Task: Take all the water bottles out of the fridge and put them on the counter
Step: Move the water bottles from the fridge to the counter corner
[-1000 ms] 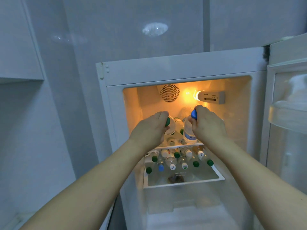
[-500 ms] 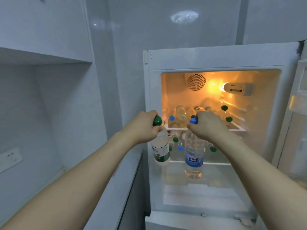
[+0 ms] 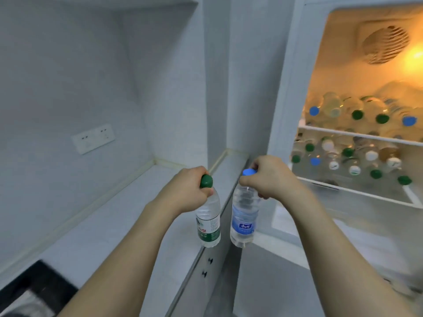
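Two clear plastic water bottles hang side by side in a person's bare hands at the near edge of a pale counter (image 3: 96,227), between the worktop and an open fridge (image 3: 295,92). The left hand (image 3: 183,193) is curled round the neck of a green-capped bottle (image 3: 208,223), its green-and-white label low on the body. The right hand (image 3: 267,177) pinches the neck of a blue-capped bottle (image 3: 243,218) wrapped in a blue label. Each bottle dangles below its hand, cap up and base down, the long axis close to vertical. The green-capped one hangs over the counter's front edge; the blue-capped one hangs just right of it, over the gap before the fridge. The two bottles are just beside each other but apart, and neither base rests on any surface.

Below the counter edge, two small dark knobs (image 3: 207,267) show on a cabinet front. At far left, a white socket plate (image 3: 92,138) sits on the wall above the worktop.

Farther right, the lit fridge interior glows amber. On its upper shelf (image 3: 357,133) many more bottles lie on their sides, green and blue caps facing outward. A lower tray (image 3: 366,193) holds another crowd of them, caps green, blue and white. A round vent (image 3: 385,44) sits high on the back wall.
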{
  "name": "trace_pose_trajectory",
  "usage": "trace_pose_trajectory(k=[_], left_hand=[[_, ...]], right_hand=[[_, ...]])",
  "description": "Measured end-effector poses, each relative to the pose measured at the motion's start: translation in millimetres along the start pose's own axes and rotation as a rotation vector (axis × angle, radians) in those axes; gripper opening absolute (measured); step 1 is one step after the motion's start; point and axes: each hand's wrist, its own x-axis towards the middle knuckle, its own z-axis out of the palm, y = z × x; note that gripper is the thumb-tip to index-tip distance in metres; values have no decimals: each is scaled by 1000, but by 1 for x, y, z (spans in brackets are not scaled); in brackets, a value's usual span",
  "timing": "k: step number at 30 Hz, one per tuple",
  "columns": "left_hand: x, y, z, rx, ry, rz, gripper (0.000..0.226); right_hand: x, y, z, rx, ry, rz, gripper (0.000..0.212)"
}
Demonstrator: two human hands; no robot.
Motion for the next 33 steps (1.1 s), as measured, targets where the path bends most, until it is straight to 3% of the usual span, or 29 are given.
trace_pose_trajectory(k=[17,23,33], left_hand=[[-151,-127,20,1,143,-611,19],[-234,-139,6,-13,252,-806,20],[-393,-145,-40,5,377,-977,19]], right_hand=[[10,-93,182,171,-538,-480,19],[-36,-146,225,111,-705,-645,18],[-161,-230,257,59,-791,-843,20]])
